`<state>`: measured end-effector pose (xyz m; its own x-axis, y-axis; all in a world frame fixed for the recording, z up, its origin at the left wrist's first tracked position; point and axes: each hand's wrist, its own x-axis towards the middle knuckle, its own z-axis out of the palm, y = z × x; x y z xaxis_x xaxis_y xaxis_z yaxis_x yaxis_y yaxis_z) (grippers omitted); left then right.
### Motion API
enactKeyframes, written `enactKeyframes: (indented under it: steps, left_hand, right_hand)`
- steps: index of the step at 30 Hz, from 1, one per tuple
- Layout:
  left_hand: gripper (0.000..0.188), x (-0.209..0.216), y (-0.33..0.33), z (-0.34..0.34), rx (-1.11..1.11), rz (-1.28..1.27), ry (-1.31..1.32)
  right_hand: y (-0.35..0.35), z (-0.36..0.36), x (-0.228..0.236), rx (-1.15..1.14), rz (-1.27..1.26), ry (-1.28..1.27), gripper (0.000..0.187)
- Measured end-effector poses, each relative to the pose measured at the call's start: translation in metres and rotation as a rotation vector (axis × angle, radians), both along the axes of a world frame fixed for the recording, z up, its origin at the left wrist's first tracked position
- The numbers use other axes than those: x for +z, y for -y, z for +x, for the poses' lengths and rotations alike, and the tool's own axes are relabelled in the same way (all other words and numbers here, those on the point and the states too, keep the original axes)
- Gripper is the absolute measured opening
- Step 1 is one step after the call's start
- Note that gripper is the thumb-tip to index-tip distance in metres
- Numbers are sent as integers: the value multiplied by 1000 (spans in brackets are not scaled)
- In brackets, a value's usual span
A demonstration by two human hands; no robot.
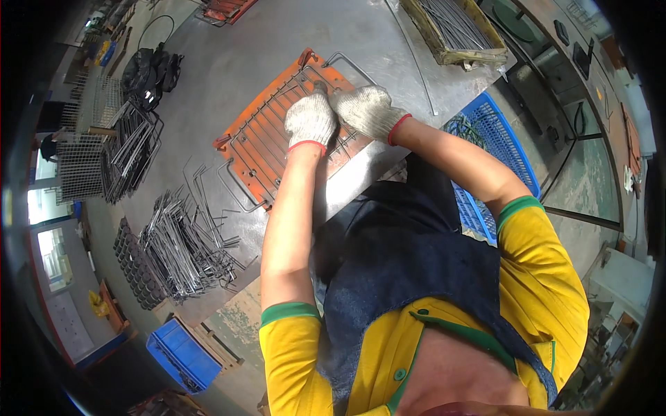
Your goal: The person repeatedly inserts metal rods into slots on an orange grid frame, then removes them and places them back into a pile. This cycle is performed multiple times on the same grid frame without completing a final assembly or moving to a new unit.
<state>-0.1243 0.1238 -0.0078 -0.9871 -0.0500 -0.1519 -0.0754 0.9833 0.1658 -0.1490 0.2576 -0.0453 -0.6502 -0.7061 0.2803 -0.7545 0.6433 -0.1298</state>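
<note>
An orange plate-like fixture (251, 148) lies at a slant on the grey metal table in front of me. Across it rests a wire rack (269, 116) of thin parallel rods, with bent wire handles (350, 68) sticking out at its two ends. My left hand (310, 119), in a white knit glove with a red cuff, is closed over the middle of the rack. Beside it, nearly touching, my right hand (368, 111) is gloved alike and closed near the rack's right part. A small dark tip (320, 87) shows above the left hand. What the fingers hold is hidden.
Loose bent wires (184, 243) are heaped at the table's left edge, with more wire frames (130, 152) and a black bag (149, 73) beyond. A tray of rods (454, 31) stands far right. Blue crates (496, 132) sit close on my right, another blue bin (182, 357) lower left.
</note>
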Motion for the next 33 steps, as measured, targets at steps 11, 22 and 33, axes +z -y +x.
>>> enactKeyframes:
  steps: [11, 22, 33]
  left_hand:
    - [51, 36, 54, 76, 584, 1129, -441]
    - [41, 2, 70, 140, 659, 1434, -584]
    - [26, -3, 114, 121, 209, 56, -459]
  right_hand:
    - [-21, 58, 47, 187, 32, 841, 44]
    - [25, 144, 31, 18, -686, 1179, 29]
    - [88, 116, -8, 216, -48, 287, 25]
